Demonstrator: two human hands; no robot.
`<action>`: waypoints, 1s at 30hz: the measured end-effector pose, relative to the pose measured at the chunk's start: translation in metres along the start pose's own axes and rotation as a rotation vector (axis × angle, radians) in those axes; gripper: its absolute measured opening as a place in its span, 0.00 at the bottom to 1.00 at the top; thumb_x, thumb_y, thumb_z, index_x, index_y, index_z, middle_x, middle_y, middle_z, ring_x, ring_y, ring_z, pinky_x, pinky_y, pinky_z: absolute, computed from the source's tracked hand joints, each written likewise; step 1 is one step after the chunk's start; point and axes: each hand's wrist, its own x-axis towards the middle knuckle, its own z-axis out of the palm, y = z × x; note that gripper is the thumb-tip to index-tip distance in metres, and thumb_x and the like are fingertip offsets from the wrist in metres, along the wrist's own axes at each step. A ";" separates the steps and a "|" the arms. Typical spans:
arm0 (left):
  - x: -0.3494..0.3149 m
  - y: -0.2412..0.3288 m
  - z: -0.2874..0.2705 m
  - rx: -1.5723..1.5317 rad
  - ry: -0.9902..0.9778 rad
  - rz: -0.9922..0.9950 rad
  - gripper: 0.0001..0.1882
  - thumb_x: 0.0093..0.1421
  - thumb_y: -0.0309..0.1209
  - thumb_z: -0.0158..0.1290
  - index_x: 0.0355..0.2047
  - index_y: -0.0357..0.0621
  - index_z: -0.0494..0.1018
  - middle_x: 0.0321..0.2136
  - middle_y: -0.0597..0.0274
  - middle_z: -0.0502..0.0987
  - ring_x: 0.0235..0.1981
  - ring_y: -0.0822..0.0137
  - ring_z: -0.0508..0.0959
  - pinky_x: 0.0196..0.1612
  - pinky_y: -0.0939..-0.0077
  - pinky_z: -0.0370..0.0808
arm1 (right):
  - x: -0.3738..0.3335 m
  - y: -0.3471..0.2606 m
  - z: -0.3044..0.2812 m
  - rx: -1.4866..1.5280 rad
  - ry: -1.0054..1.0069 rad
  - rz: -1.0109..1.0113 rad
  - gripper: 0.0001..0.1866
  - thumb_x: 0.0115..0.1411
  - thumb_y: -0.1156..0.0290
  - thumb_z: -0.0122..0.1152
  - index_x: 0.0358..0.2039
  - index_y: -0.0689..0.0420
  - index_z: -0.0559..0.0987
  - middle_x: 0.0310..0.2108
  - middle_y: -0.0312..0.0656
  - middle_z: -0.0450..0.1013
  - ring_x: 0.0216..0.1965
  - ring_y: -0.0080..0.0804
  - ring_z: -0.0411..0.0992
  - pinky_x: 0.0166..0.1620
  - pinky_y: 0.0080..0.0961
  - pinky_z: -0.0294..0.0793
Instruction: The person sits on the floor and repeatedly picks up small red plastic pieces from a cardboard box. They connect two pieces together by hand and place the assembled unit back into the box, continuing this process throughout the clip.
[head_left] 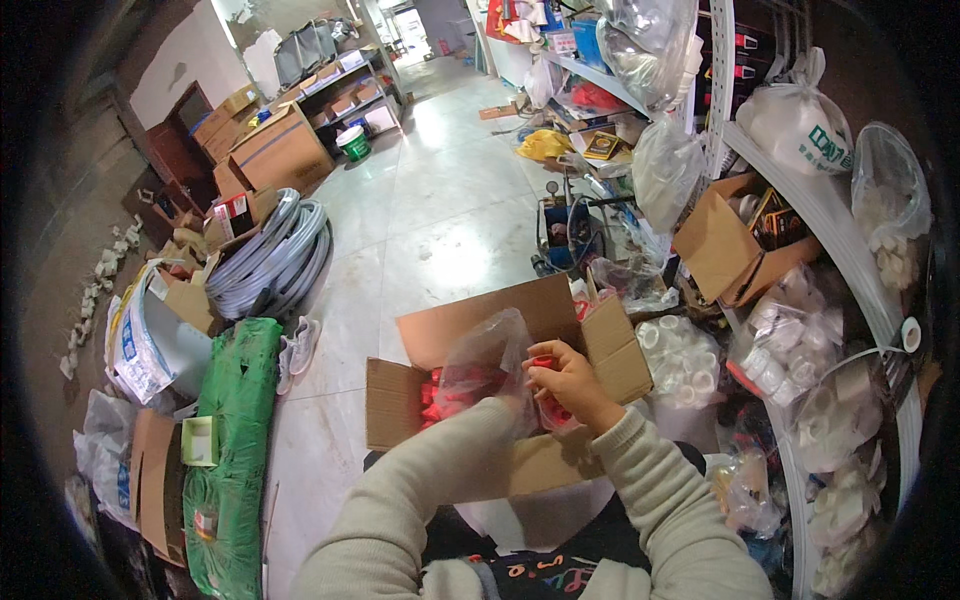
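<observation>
An open cardboard box (395,405) sits in front of me with its flaps folded out. Red pieces (440,395) lie inside it, and a clear plastic bag (485,350) stands up among them. My right hand (575,385) is over the box's right side, its fingers closed on a small red piece (542,362). Another red piece shows just below those fingers. My left forearm (450,450) reaches across the box to the bag. The left hand is mostly hidden and smeared there, so its fingers cannot be made out.
To the left lie a long green wrapped bundle (235,420) and a coil of grey hose (270,255). On the right, shelving (850,230) holds bags of white fittings (680,360) and an open carton (720,240). A blue machine (565,235) stands on the floor beyond the box.
</observation>
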 end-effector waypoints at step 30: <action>-0.024 -0.017 0.011 -0.006 -0.033 0.008 0.14 0.56 0.34 0.41 0.42 0.46 0.65 0.41 0.56 0.69 0.41 0.63 0.71 0.41 0.71 0.69 | 0.014 0.002 0.011 0.077 0.014 -0.019 0.13 0.54 0.74 0.55 0.41 0.59 0.69 0.36 0.39 0.70 0.31 0.20 0.69 0.34 0.16 0.69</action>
